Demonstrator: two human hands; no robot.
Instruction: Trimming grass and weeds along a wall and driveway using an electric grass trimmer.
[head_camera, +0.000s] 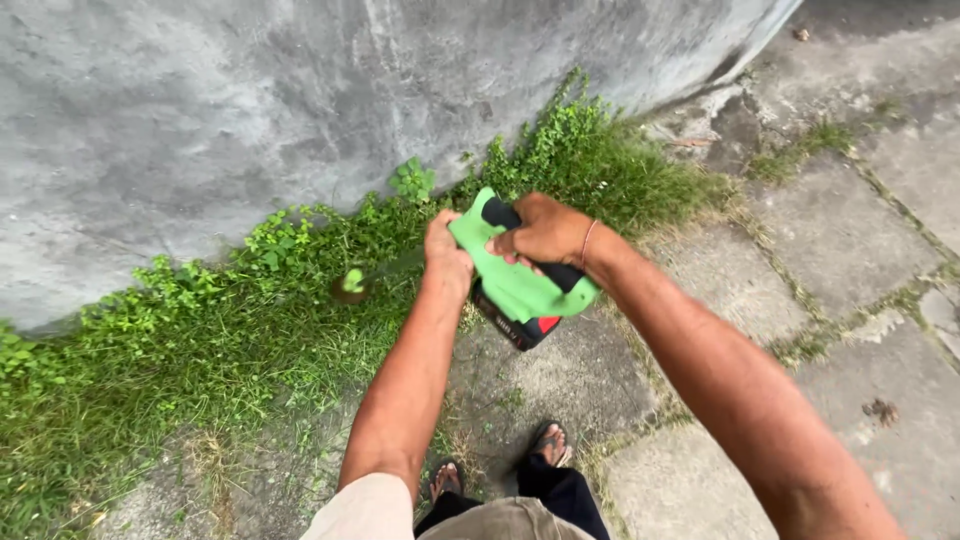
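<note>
A bright green trimmer (515, 280) with black grip and seemingly red-marked battery, green weeds (200, 320), mottled grey wall (200, 110).

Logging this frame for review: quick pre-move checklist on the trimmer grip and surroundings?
1. Right hand wrapped on the green cordless trimmer handle: ok.
2. Left hand gripping the trimmer's front: ok.
3. Cutting head over the weeds, blurred; spinning: cannot tell.
4. Sandalled feet behind the head, apart from it: ok.
5. Toes bare: not ok.
6. Head clear of the concrete wall: ok.

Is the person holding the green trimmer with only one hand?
No, both the left hand and right hand grip the green trimmer.
</note>
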